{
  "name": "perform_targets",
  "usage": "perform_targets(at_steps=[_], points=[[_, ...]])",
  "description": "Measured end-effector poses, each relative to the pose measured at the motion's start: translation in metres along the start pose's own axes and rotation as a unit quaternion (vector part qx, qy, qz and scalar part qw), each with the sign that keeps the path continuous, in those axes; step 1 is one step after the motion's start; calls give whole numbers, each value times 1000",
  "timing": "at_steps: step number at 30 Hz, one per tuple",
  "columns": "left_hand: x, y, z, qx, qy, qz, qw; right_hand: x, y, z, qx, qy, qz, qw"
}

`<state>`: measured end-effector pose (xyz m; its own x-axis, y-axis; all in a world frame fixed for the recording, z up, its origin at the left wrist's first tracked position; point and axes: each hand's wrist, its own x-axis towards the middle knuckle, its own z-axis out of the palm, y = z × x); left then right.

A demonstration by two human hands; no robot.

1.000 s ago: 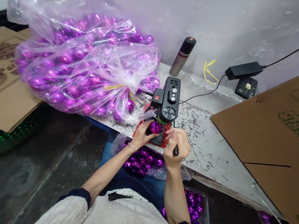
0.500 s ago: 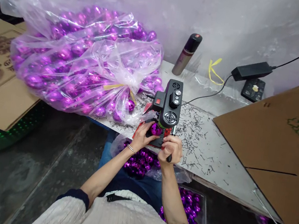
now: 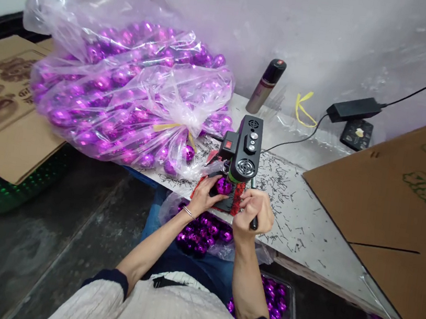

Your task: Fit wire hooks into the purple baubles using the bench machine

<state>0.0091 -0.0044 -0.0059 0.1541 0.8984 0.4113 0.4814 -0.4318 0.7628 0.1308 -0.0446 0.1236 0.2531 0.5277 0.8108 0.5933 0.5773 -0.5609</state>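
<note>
Swinging the lever (image 3: 254,224) outward, the clenched right hand (image 3: 255,210) seemingly reverses its stroke; the half-curled left hand (image 3: 203,197) holds a ball (image 3: 224,185).

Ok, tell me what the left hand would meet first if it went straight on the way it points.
The purple ball, which the left hand cups beneath the head of the black machine. Beyond that, depth is unclear from above; the machine probably comes next.

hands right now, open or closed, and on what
Left hand: closed, thumb and fingers holding a purple ball under the black machine.
Right hand: closed around the lever's black handle.
</note>
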Motion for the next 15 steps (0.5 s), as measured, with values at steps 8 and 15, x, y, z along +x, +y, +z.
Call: perform_targets(at_steps=[8,15], points=[[-39,10,-13,22,32,91,995,14,-9,0,27,-3,16,1000],[-134,-12,-7,123,-226,3,966,1,-3,-1,16,-16,12,1000]])
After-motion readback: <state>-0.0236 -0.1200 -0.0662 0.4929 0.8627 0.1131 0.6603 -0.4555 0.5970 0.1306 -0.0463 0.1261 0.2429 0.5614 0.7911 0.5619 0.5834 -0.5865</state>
